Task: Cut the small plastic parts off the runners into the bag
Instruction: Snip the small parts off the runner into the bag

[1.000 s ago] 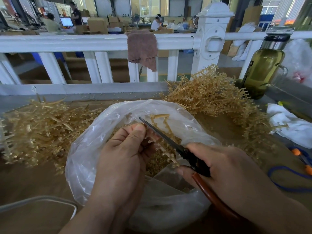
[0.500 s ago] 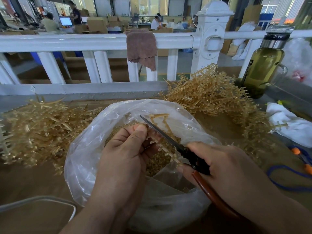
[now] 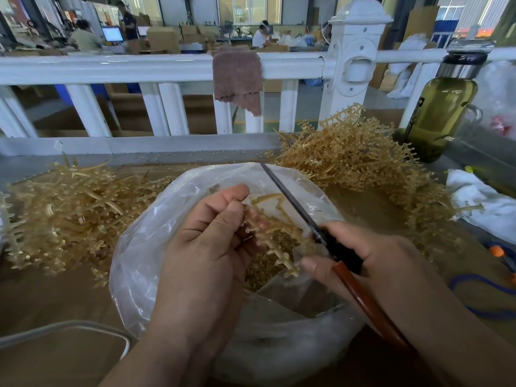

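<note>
"Across the counter, what do you see?"

"I see a brown counter (image 3: 55,297) with a heap of tan runners (image 3: 64,213) on the left and a taller heap (image 3: 357,163) on the right. The clear bag (image 3: 145,247) sits open between them, with small cut parts (image 3: 265,263) lying inside. Behind runs a white railing (image 3: 139,69) with a brownish cloth (image 3: 237,76) hung over it. Past that is a workshop floor with cardboard boxes and a lit monitor (image 3: 112,33)."

"And the hands?"

"The left hand (image 3: 206,247) has its fingers (image 3: 220,219) curled and pinches one runner (image 3: 275,233) over the bag's mouth. The right hand (image 3: 371,263) is wrapped round the scissors (image 3: 296,208). Their handles are reddish-brown and the blades point up past the runner. The blades show as one dark line."

"Any writing?"

"A bottle (image 3: 441,113) of olive liquid stands on the right and carries a dark label with pale letters. I can't read them. Beside it lie a white rag (image 3: 480,202) and a blue cord (image 3: 474,286)."
</note>
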`<state>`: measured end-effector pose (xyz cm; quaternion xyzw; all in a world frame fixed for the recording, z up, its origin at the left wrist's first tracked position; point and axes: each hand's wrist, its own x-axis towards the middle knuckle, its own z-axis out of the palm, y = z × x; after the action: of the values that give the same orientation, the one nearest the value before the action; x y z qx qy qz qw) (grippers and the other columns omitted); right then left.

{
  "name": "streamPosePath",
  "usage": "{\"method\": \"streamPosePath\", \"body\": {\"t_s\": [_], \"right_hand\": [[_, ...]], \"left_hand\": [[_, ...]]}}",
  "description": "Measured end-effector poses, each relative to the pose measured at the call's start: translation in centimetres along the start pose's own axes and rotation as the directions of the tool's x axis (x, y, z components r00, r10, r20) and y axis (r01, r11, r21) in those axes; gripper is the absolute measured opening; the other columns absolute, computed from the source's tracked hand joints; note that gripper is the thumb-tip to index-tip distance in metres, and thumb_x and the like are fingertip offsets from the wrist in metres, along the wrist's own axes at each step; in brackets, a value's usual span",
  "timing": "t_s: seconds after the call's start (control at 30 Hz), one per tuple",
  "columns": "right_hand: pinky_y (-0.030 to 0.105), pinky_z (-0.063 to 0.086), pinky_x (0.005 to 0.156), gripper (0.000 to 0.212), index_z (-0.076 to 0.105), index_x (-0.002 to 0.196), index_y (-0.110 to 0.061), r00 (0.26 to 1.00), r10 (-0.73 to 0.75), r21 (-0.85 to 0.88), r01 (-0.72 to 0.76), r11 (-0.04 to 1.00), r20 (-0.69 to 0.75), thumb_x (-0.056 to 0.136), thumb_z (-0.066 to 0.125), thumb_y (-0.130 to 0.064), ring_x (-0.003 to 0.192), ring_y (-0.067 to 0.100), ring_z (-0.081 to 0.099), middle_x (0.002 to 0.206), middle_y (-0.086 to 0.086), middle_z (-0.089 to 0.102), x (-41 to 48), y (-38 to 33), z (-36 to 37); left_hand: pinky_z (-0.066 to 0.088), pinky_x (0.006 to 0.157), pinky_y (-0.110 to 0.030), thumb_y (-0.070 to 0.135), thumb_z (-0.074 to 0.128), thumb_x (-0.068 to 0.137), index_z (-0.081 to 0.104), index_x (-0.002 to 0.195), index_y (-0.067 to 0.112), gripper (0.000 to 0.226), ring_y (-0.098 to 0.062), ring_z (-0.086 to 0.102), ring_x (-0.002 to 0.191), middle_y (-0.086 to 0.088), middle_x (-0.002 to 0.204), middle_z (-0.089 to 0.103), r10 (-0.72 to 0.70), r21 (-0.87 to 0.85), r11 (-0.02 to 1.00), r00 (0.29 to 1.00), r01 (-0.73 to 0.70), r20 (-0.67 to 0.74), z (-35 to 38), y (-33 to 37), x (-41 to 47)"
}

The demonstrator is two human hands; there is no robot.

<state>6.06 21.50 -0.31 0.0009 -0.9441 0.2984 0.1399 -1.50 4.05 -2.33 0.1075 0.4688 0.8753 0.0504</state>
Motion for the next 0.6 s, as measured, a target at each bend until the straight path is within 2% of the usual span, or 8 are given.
{"method": "streamPosePath", "body": {"t_s": [0.1, 0.17, 0.3, 0.33, 0.43, 0.47, 0.53, 0.6], "right_hand": [[0.024, 0.050, 0.073, 0.046, 0.057, 0.105, -0.048, 0.999, 0.010, 0.124, -0.004, 0.992, -0.044, 0.072, 0.045, -0.079, 0.070, -0.002, 0.066, 0.084, -0.017, 0.068, -0.1, 0.0, -0.2], [0.026, 0.053, 0.067, 0.043, 0.058, 0.104, -0.049, 0.999, 0.008, 0.192, 0.002, 0.981, -0.053, 0.075, 0.049, -0.079, 0.063, 0.001, 0.066, 0.079, -0.014, 0.068, -0.1, 0.0, -0.3], [0.016, 0.047, 0.049, 0.049, 0.060, 0.108, -0.050, 0.994, -0.012, 0.320, 0.048, 0.946, -0.112, 0.071, 0.054, -0.080, 0.058, 0.003, 0.065, 0.071, -0.016, 0.067, -0.2, -0.4, -0.4], [0.015, 0.044, 0.046, 0.054, 0.062, 0.109, -0.046, 0.990, -0.007, 0.392, 0.062, 0.918, -0.139, 0.071, 0.054, -0.083, 0.053, 0.007, 0.064, 0.070, -0.011, 0.067, -0.3, -0.4, -0.4], [0.026, 0.046, 0.043, 0.057, 0.065, 0.105, -0.038, 0.970, 0.033, 0.561, 0.112, 0.820, -0.241, 0.072, 0.056, -0.083, 0.044, 0.013, 0.056, 0.064, 0.006, 0.061, -0.2, -0.3, -0.4], [0.028, 0.046, 0.043, 0.055, 0.066, 0.105, -0.037, 0.959, 0.056, 0.588, 0.123, 0.800, -0.277, 0.072, 0.059, -0.080, 0.045, 0.015, 0.056, 0.064, 0.008, 0.060, -0.1, -0.2, -0.4], [0.028, 0.049, 0.048, 0.046, 0.065, 0.107, -0.037, 0.946, 0.087, 0.598, 0.126, 0.792, -0.314, 0.074, 0.065, -0.069, 0.051, 0.017, 0.060, 0.067, 0.007, 0.061, 0.0, 0.0, -0.7], [0.025, 0.054, 0.059, 0.041, 0.063, 0.110, -0.041, 0.948, 0.049, 0.538, 0.136, 0.832, -0.315, 0.075, 0.065, -0.063, 0.069, 0.015, 0.069, 0.081, -0.001, 0.067, 0.1, 0.4, -0.7]], "left_hand": [[0.056, 0.063, -0.028, 0.013, 0.056, 0.095, 0.076, 0.090, 0.018, 0.021, -0.014, 0.065, 0.070, -0.005, 0.079, 0.066, 0.011, -0.046, 0.999, 0.999, -0.010, 0.034, 0.0, 0.1, 0.0], [0.057, 0.065, -0.030, 0.013, 0.053, 0.096, 0.075, 0.088, 0.020, 0.025, -0.014, 0.066, 0.070, -0.004, 0.078, 0.067, 0.012, -0.058, 0.998, 0.999, -0.009, 0.045, 0.0, 0.2, 0.1], [0.058, 0.063, -0.030, 0.016, 0.058, 0.088, 0.075, 0.083, 0.021, 0.018, -0.015, 0.066, 0.070, -0.004, 0.077, 0.067, -0.010, -0.080, 0.997, 1.000, 0.012, 0.027, 0.2, 0.5, 0.2], [0.057, 0.064, -0.031, 0.016, 0.062, 0.087, 0.075, 0.084, 0.020, 0.014, -0.016, 0.065, 0.070, -0.005, 0.077, 0.067, -0.014, -0.085, 0.996, 1.000, 0.016, 0.024, 0.2, 0.5, 0.2], [0.051, 0.072, -0.040, 0.017, 0.066, 0.085, 0.067, 0.087, 0.014, 0.004, -0.020, 0.059, 0.072, -0.007, 0.077, 0.063, -0.045, -0.049, 0.998, 0.998, 0.048, 0.048, -0.1, 0.9, 0.3], [0.051, 0.069, -0.038, 0.019, 0.067, 0.083, 0.066, 0.084, 0.014, 0.005, -0.020, 0.058, 0.069, -0.008, 0.075, 0.062, -0.060, -0.026, 0.998, 0.996, 0.062, 0.067, -0.2, 1.1, 0.3], [0.048, 0.051, -0.027, 0.020, 0.068, 0.080, 0.065, 0.073, 0.015, 0.009, -0.016, 0.054, 0.056, -0.008, 0.070, 0.061, -0.088, 0.033, 0.996, 0.987, 0.084, 0.133, -0.1, 1.7, 0.1], [0.043, 0.041, -0.021, 0.023, 0.071, 0.077, 0.065, 0.068, 0.016, 0.014, -0.012, 0.051, 0.048, -0.007, 0.068, 0.061, -0.125, 0.088, 0.990, 0.967, 0.108, 0.222, 0.1, 1.9, -0.3]]}}
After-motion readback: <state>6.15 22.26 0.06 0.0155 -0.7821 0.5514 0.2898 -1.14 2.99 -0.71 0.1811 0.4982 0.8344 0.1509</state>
